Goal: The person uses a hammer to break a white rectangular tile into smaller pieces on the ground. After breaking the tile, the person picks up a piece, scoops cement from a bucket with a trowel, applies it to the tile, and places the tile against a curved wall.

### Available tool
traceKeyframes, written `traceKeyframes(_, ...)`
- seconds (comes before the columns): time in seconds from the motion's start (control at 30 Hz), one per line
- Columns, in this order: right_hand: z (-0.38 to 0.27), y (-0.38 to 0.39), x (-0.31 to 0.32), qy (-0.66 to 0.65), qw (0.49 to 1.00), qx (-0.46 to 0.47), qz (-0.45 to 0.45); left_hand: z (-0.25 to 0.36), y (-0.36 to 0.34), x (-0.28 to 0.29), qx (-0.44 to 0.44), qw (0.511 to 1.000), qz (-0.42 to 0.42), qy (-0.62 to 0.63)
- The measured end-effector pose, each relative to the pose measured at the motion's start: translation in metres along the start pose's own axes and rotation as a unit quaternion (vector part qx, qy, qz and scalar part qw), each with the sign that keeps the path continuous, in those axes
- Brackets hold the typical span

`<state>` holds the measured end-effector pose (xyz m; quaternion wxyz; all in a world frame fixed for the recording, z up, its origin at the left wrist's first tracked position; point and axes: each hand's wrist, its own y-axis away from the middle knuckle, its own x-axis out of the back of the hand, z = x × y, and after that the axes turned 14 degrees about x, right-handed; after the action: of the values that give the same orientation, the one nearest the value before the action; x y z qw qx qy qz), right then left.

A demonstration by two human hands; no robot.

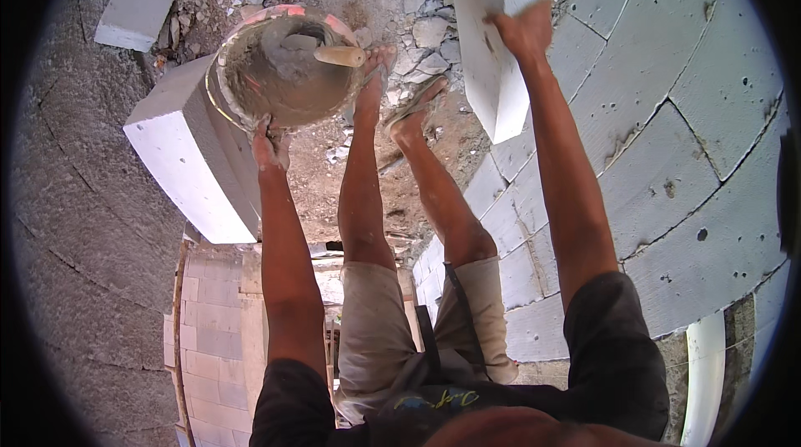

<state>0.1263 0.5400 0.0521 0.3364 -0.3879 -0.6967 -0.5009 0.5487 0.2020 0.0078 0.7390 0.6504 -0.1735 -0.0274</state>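
Observation:
A round bucket of wet grey mortar stands at the upper left, beside a white block. My left hand is closed on its near rim. In the mortar lies a trowel, its blade partly smeared over and its wooden handle sticking out to the right. A tall white building block stands at the upper right against the block wall. My right hand is at this block, thumb apart from the fingers, somewhat blurred; whether it presses on the surface is hard to see.
A large white block stands left of the bucket, and a smaller piece lies beyond. Broken rubble covers the ground near my sandalled feet. A jointed block wall runs along the right; a rough grey wall rises on the left.

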Motion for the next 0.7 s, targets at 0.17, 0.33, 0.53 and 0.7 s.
traceKeyframes(0.17, 0.008, 0.099, 0.108, -0.179, 0.983, 0.019, 0.047, 0.008, 0.013, 0.001, 0.029, 0.998, -0.019, -0.061)
traceKeyframes(0.33, 0.009, 0.181, 0.17, -0.231, 0.963, -0.091, 0.108, 0.011, 0.02, 0.002, 0.025, 0.994, -0.016, -0.101)
traceKeyframes(0.53, 0.008, 0.195, 0.127, -0.396, 0.888, -0.091, 0.217, 0.012, 0.015, 0.002, 0.01, 0.988, 0.038, -0.149)
traceKeyframes(0.7, 0.011, 0.178, 0.111, -0.346, 0.916, -0.064, 0.195, 0.008, 0.01, 0.011, 0.009, 0.993, 0.012, -0.118)
